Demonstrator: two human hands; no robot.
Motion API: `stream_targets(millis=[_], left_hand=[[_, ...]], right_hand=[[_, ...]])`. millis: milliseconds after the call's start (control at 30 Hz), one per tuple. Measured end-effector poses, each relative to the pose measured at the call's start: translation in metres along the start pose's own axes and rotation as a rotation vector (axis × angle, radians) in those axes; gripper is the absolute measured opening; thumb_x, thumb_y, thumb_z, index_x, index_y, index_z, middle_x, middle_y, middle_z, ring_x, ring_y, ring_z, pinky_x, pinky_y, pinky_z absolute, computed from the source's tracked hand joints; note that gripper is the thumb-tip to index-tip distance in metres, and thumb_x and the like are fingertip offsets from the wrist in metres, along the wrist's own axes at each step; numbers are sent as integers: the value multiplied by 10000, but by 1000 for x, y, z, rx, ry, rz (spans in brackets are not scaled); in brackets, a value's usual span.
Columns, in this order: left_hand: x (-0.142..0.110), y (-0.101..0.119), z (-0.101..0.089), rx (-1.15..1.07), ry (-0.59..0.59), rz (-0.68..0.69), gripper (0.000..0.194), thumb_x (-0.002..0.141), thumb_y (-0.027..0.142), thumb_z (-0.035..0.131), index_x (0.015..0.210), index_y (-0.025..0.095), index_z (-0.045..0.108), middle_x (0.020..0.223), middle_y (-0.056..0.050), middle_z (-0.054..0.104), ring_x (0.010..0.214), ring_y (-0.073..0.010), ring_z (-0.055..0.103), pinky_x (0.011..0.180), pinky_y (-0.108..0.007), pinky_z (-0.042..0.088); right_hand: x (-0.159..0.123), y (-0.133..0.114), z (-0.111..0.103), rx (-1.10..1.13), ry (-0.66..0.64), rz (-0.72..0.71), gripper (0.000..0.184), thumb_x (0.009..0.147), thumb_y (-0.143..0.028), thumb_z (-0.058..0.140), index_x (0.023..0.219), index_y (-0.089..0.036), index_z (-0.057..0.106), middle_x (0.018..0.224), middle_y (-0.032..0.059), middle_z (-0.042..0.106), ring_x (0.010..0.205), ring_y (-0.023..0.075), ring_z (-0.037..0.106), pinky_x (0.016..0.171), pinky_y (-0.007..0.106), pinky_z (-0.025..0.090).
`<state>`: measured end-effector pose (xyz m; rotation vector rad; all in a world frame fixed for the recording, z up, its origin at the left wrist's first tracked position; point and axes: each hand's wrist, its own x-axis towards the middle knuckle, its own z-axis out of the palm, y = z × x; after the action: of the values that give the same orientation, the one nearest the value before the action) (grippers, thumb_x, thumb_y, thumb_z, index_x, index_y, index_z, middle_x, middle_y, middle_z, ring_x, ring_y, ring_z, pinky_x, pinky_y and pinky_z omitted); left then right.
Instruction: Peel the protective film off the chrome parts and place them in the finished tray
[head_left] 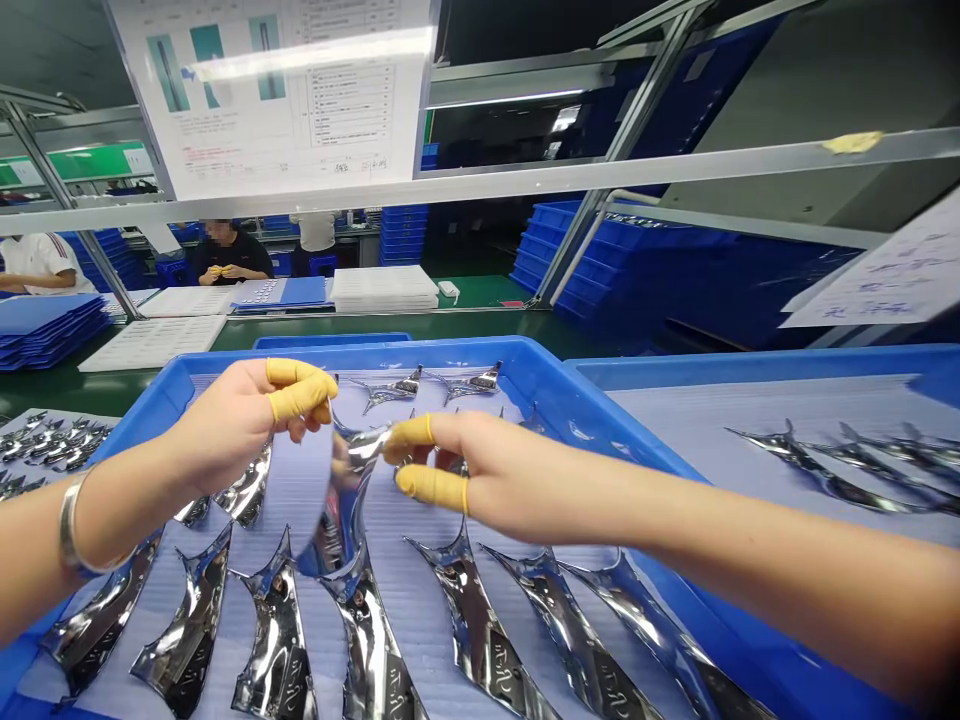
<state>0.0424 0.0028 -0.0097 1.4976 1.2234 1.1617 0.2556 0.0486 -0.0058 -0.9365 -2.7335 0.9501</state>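
My left hand (259, 405), with yellow finger covers on thumb and finger, pinches a shiny chrome trim piece (346, 510) by its upper left edge. The piece hangs upright over the tray, its mirror surface reflecting the surroundings. My right hand (457, 462), also in yellow finger covers, is at the piece's upper right tip. Its thumb and finger are apart, and whether they touch the tip I cannot tell. Below, a row of curved chrome pieces with raised lettering, among them one chrome piece (469, 610), lies on the lined blue tray (525, 355).
A second blue tray (750, 370) with chrome parts stands at right. Small chrome parts (56, 440) lie at far left. A metal rail (480, 190) crosses above, with an instruction sheet (285, 100). Behind are stacked blue crates (562, 250) and a seated person (232, 255).
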Motion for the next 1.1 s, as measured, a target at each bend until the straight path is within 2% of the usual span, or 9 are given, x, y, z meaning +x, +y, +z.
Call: stream_targets(millis=[167, 333, 500, 633, 733, 867, 933, 1033, 1100], left_hand=[[-23, -6, 10, -159, 16, -70, 244, 728, 355, 631, 827, 133, 617, 722, -31, 531, 622, -76, 481, 590, -204, 395], [-37, -7, 16, -213, -12, -65, 223, 730, 361, 626, 795, 147, 633, 706, -37, 548, 639, -91, 484, 605, -217, 388], [-41, -13, 18, -208, 7, -137, 291, 749, 403, 600, 823, 122, 613, 692, -43, 531, 618, -86, 455, 597, -228, 382], [-42, -18, 19, -211, 8, -168, 304, 750, 406, 600, 833, 113, 609, 695, -37, 519, 624, -72, 434, 594, -203, 370], [-42, -20, 19, -166, -23, -140, 288, 783, 422, 556, 873, 160, 635, 683, -16, 518, 610, -57, 420, 591, -180, 359], [-48, -23, 21, -6, -198, -106, 280, 846, 408, 473, 1006, 215, 598, 855, -9, 560, 783, -79, 497, 763, -208, 409], [-55, -27, 23, 190, -241, -48, 282, 836, 367, 498, 1102, 278, 528, 1015, 14, 547, 908, -94, 508, 812, -201, 426], [-64, -34, 25, 465, -158, 206, 533, 776, 292, 564, 1242, 399, 328, 1132, 76, 508, 1023, -95, 501, 829, -150, 446], [-66, -36, 27, 540, -107, 381, 681, 724, 227, 593, 1287, 397, 251, 1148, 76, 506, 1022, -83, 513, 874, -123, 419]], right_hand=[[-7, -1, 24, 300, -45, -189, 240, 821, -306, 490, 950, -141, 607, 871, -1, 576, 761, 74, 481, 746, 208, 417], [-9, -8, 35, 408, -89, -257, 208, 811, -269, 504, 774, -76, 573, 696, 14, 519, 631, 49, 418, 627, 156, 385], [-10, -15, 39, 535, -145, -272, 208, 809, -238, 501, 679, -76, 510, 615, 0, 441, 592, 31, 371, 576, 114, 352], [-10, -16, 43, 498, -132, -217, 175, 793, -227, 508, 700, -79, 497, 614, -3, 449, 569, 28, 363, 557, 111, 347], [-12, -15, 43, 468, -98, -184, 171, 781, -237, 519, 705, -84, 517, 621, 5, 485, 565, 31, 394, 560, 113, 364], [-15, -12, 37, 397, -44, -206, 191, 801, -240, 498, 702, -82, 543, 601, 4, 486, 539, 28, 386, 538, 114, 355], [-17, -10, 35, 360, 1, -226, 211, 810, -256, 491, 717, -80, 563, 577, 1, 464, 516, 31, 360, 509, 128, 341], [-18, -6, 34, 310, -3, -209, 254, 830, -282, 459, 805, -80, 612, 636, 25, 513, 568, 56, 419, 566, 166, 377], [-19, -4, 36, 294, 1, -208, 226, 830, -254, 450, 785, -86, 595, 658, 24, 519, 592, 57, 425, 596, 169, 382]])
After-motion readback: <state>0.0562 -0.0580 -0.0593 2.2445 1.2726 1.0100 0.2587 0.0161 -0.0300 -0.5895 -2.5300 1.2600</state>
